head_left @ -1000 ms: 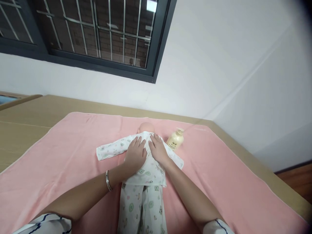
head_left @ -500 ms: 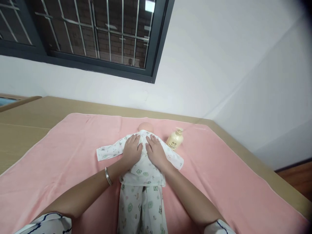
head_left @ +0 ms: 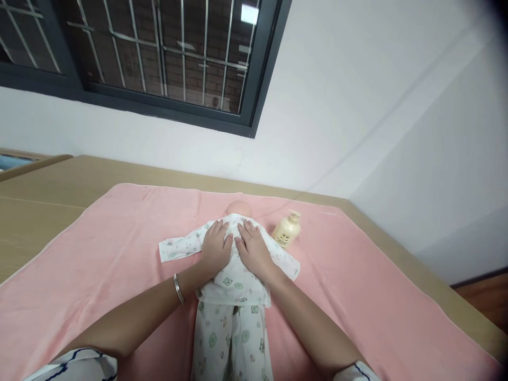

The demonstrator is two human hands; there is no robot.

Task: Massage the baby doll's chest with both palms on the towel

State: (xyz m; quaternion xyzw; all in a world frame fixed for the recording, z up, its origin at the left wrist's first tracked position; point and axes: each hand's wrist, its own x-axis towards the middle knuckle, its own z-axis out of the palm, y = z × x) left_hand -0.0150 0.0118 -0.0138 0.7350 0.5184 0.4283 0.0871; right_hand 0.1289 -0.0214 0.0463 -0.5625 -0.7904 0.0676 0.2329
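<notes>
A baby doll (head_left: 237,208) in white printed pyjamas (head_left: 232,317) lies on a pink towel (head_left: 99,264), head away from me. My left hand (head_left: 216,246) lies flat on the left side of its chest, fingers spread. My right hand (head_left: 252,250) lies flat on the right side, thumbs nearly touching. A silver bangle (head_left: 178,288) sits on my left wrist. Neither hand grips anything.
A cream pump bottle (head_left: 286,230) lies on the towel just right of the doll's shoulder. The towel covers a beige table (head_left: 47,185) that meets a white wall. A dark barred window (head_left: 159,58) is above. Wooden floor (head_left: 486,293) shows at the far right.
Both hands have slid up the doll's chest toward its neck and come closer together. The doll and bottle have stayed in place.
</notes>
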